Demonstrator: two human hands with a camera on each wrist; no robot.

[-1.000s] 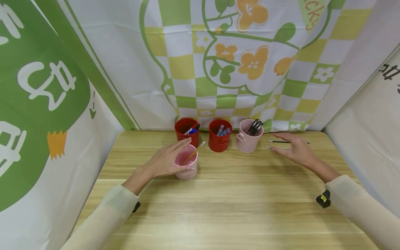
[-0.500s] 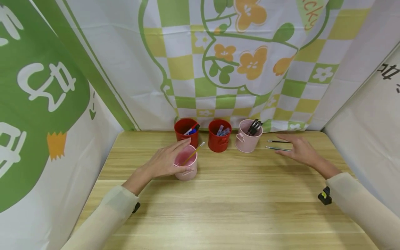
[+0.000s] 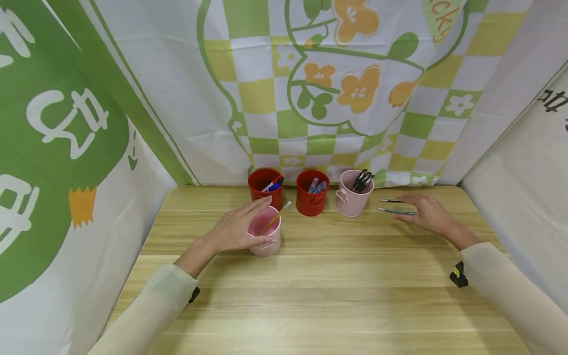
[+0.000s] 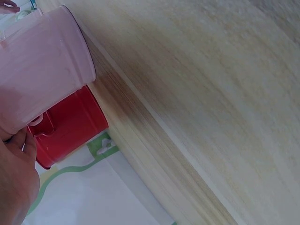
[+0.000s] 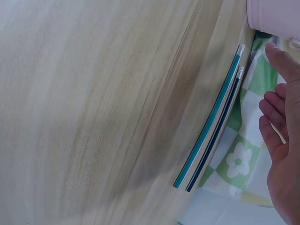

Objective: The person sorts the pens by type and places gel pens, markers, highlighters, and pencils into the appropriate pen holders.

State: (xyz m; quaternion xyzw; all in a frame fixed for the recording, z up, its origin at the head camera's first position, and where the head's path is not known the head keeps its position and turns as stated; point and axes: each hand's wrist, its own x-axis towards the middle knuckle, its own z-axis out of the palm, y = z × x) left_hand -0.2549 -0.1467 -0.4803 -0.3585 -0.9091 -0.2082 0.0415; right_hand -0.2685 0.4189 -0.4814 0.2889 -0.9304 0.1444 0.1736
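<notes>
My left hand (image 3: pixel 230 229) grips a small pink metal bucket (image 3: pixel 268 248), thumb on its near side and fingers at the back. A yellow pencil (image 3: pixel 274 220) leans inside that bucket, eraser end up. In the left wrist view, fingertips (image 4: pixel 21 140) curl at the wall of the pink bucket (image 4: pixel 42 65). On the right, my right hand (image 3: pixel 428 214) hovers over two pencils, thumb and fingers spread apart, holding nothing. The teal pencil (image 5: pixel 208 118) and the dark pencil (image 5: pixel 215 128) lie side by side on the wooden table, white erasers toward the buckets.
Behind the held bucket stands a red bucket (image 3: pixel 265 178) with markers. Another red bucket (image 3: pixel 310 203) holds clear-capped or pale items. A second pink bucket (image 3: pixel 352 204) contains several black pens. Printed fabric (image 3: pixel 310 143) hangs along the table's back edge (image 3: pixel 213 187).
My right hand has shifted slightly right and its fingers have drawn a little closer together, leaving more of the teal pencil visible. The left hand and its bucket have stayed put.
</notes>
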